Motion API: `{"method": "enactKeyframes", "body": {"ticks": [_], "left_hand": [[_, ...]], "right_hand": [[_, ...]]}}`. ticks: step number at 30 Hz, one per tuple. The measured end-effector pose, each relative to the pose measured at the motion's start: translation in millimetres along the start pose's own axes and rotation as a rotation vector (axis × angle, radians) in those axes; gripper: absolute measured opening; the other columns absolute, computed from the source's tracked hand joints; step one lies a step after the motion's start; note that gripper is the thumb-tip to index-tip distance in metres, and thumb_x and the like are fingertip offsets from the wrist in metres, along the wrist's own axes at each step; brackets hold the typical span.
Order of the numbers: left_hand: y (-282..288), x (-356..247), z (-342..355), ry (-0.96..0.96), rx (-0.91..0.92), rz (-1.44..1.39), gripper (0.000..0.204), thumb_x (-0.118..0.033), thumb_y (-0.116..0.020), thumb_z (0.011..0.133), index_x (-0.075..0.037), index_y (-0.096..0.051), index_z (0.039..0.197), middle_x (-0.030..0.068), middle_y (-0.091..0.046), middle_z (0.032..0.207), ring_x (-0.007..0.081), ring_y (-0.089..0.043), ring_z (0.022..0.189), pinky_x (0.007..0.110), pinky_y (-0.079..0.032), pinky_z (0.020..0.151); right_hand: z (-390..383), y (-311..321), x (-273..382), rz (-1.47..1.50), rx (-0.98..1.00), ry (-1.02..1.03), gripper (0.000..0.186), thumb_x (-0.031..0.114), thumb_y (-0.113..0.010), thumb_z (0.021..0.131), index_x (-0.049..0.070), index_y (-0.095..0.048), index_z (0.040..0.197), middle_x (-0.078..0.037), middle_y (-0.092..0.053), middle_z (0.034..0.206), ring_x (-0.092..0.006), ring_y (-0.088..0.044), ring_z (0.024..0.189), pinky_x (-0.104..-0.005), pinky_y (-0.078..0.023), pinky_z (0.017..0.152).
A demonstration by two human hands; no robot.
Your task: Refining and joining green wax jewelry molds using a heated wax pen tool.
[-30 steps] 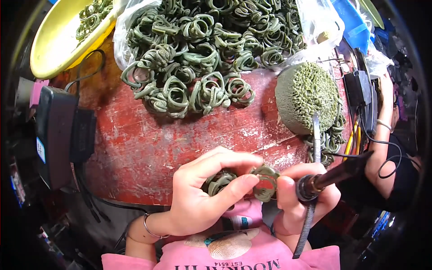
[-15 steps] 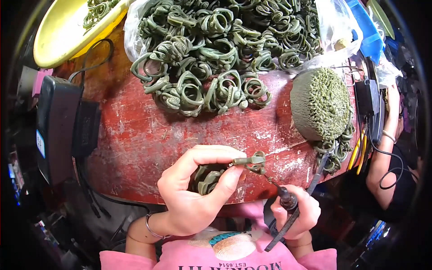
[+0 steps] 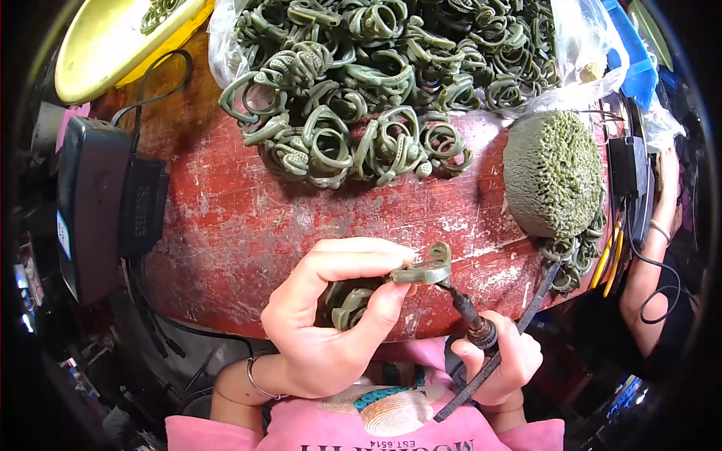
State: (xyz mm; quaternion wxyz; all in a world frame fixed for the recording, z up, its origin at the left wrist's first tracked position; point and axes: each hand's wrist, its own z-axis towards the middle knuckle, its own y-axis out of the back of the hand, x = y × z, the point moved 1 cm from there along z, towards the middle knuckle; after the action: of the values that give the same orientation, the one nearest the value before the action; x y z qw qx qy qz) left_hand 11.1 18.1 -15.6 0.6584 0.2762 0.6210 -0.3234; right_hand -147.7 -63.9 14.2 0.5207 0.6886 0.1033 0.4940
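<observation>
My left hand point(image 3: 327, 316) pinches a green wax ring point(image 3: 425, 267) between thumb and forefinger. More green ring pieces point(image 3: 350, 307) sit inside the curl of its fingers. In my right hand point(image 3: 508, 361) is a dark pen-like tool point(image 3: 475, 319), gripped near its round collar. Its thin tip points up to the underside of the ring and seems to touch it. A long flat dark strip point(image 3: 470, 387) runs slantwise by the right hand's fingers; whether they grip it I cannot tell. A large heap of similar rings point(image 3: 391, 68) lies beyond my hands.
The red worn table point(image 3: 226, 233) curves toward me. A rough green wax block point(image 3: 553, 173) stands at right, with rings beside it and yellow-handled pliers point(image 3: 608, 259) close by. Black boxes with cables point(image 3: 98, 210) are at left, a yellow basin point(image 3: 113, 49) behind. Another person's arm point(image 3: 650, 255) shows far right.
The pinched ring has turned and its loop now stands higher. The pen-like tool's tip has shifted slightly, closer under the ring. The background has slid a little to the right.
</observation>
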Motion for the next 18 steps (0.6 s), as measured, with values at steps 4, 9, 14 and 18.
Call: {"method": "enactKeyframes", "body": {"ticks": [4, 9, 14, 18], "left_hand": [[0.0, -0.9, -0.2, 0.009, -0.002, -0.010, 0.014, 0.007, -0.050, 0.077, 0.002, -0.045, 0.089, 0.0177, -0.053, 0.091, 0.0150, -0.057, 0.071, 0.025, -0.051, 0.061], [1.1, 0.5, 0.4, -0.012, 0.022, 0.012, 0.014, 0.006, -0.049, 0.077, 0.002, -0.045, 0.090, 0.0180, -0.053, 0.091, 0.0149, -0.056, 0.072, 0.025, -0.051, 0.060], [1.5, 0.8, 0.8, -0.003, 0.032, 0.009, 0.015, 0.005, -0.049, 0.077, 0.002, -0.044, 0.091, 0.0180, -0.053, 0.091, 0.0151, -0.056, 0.073, 0.025, -0.051, 0.061], [1.7, 0.8, 0.3, -0.013, 0.031, 0.013, 0.014, 0.005, -0.050, 0.077, 0.002, -0.044, 0.090, 0.0179, -0.053, 0.091, 0.0151, -0.055, 0.074, 0.026, -0.051, 0.061]], "right_hand": [[0.1, -1.3, -1.5, -0.030, -0.019, 0.026, 0.032, 0.022, -0.072, 0.068, 0.000, -0.054, 0.082, -0.001, -0.051, 0.048, -0.0124, -0.051, 0.037, -0.0237, -0.039, 0.035], [1.2, -2.3, -0.2, -0.017, -0.005, 0.001, 0.032, 0.025, -0.072, 0.068, 0.000, -0.054, 0.080, -0.001, -0.050, 0.047, -0.0128, -0.050, 0.036, -0.0242, -0.038, 0.034], [0.7, -0.6, 0.0, -0.107, -0.004, 0.025, 0.033, 0.027, -0.072, 0.067, 0.001, -0.055, 0.078, -0.001, -0.049, 0.047, -0.0131, -0.049, 0.035, -0.0246, -0.038, 0.034], [-0.3, -3.3, -0.6, -0.072, -0.032, 0.006, 0.033, 0.028, -0.072, 0.067, 0.002, -0.055, 0.077, -0.001, -0.049, 0.047, -0.0138, -0.048, 0.035, -0.0251, -0.037, 0.034]]}}
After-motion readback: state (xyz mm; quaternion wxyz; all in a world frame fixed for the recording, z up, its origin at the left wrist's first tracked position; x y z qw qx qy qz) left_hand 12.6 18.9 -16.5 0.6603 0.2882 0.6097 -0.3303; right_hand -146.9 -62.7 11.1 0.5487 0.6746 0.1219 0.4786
